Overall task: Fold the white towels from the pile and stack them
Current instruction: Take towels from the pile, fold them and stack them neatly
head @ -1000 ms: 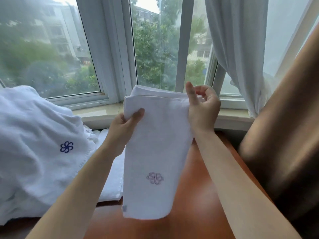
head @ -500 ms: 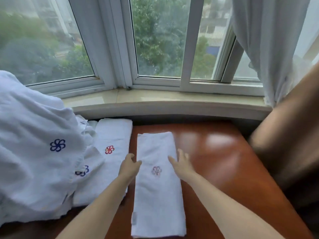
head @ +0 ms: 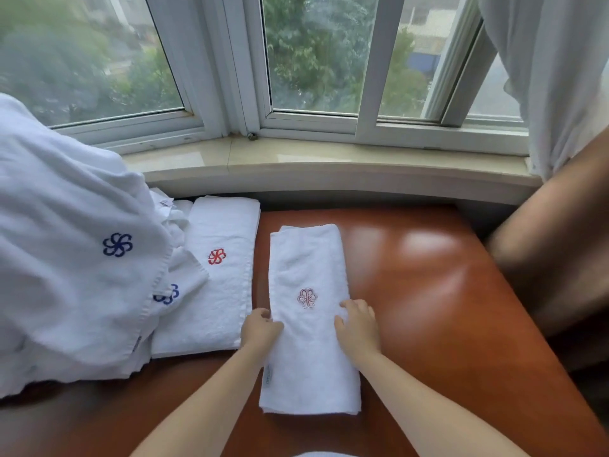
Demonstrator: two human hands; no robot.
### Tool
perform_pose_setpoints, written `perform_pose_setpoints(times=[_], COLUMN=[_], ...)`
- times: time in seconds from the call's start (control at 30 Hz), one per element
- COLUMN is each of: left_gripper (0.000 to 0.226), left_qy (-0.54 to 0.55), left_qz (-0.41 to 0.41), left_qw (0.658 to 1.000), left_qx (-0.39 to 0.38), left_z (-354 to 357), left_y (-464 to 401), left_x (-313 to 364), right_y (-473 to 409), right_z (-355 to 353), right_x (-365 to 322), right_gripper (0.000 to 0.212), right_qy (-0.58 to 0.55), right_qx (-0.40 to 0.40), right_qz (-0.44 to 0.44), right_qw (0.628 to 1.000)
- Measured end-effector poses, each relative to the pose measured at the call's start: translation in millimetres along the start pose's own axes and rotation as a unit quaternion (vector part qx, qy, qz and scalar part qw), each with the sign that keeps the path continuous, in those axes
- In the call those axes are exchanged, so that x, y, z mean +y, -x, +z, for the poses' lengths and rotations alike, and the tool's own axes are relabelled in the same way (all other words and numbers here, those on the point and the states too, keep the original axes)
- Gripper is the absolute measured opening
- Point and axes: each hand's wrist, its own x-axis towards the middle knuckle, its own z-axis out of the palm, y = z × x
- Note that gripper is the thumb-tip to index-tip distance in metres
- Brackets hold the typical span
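The left hand [head: 260,329] has its fingers curled round the left edge of the long folded towel [head: 308,344], and the right hand [head: 357,326] pinches the right edge across from it, so each grip is closed on cloth at about mid-length. A second ago the same towel hung in the air before the window, held by its top corners; half a second ago it was already down with both palms loose on it. Now it lies flat on the red-brown worktop [head: 428,291], and the hands look set for the next fold across its length. Just beside it, apart by a thin strip of wood, lies a folded towel [head: 217,291], partly under the unfolded pile [head: 66,258]. The held towel carries a pale pink embroidered flower emblem [head: 307,297]; its side tag [head: 268,377] is too small to read
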Motion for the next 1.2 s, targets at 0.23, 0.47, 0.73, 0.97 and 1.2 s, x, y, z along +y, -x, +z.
perform_pose_setpoints(times=[0.23, 0.47, 0.73, 0.97, 1.2], left_gripper=[0.047, 0.060, 0.015, 0.044, 0.056], left_qy=[0.240, 0.134, 0.051, 0.148, 0.018], left_qz=[-0.131, -0.096, -0.116, -0.182, -0.135], left_qw=[0.938, 0.980, 0.992, 0.966, 0.982], left_qx=[-0.214, -0.116, 0.028, -0.110, -0.134], left_z=[2.0, 13.9, 0.1, -10.8, -6.4], left_y=[18.9, 11.5, 2.2, 4.7, -11.2], left_x=[10.8, -3.1, -19.6, -9.8, -9.0], right_y=[-1.3, 1.5, 2.7, -0.6, -31.0], right_z=[5.4, 16.3, -4.9, -1.2, 0.5], right_x=[-41.1, -34.6, -25.4, -26.9, -3.6], right_gripper=[0.030, 0.030, 0.025, 0.023, 0.028], right_qy=[-0.251, -0.151, -0.285, -0.290, -0.143], right_qx=[-0.218, -0.177, -0.180, -0.303, -0.085], right_qz=[0.103, 0.080, 0.169, 0.107, 0.115], right_qw=[0.937, 0.969, 0.926, 0.902, 0.979])
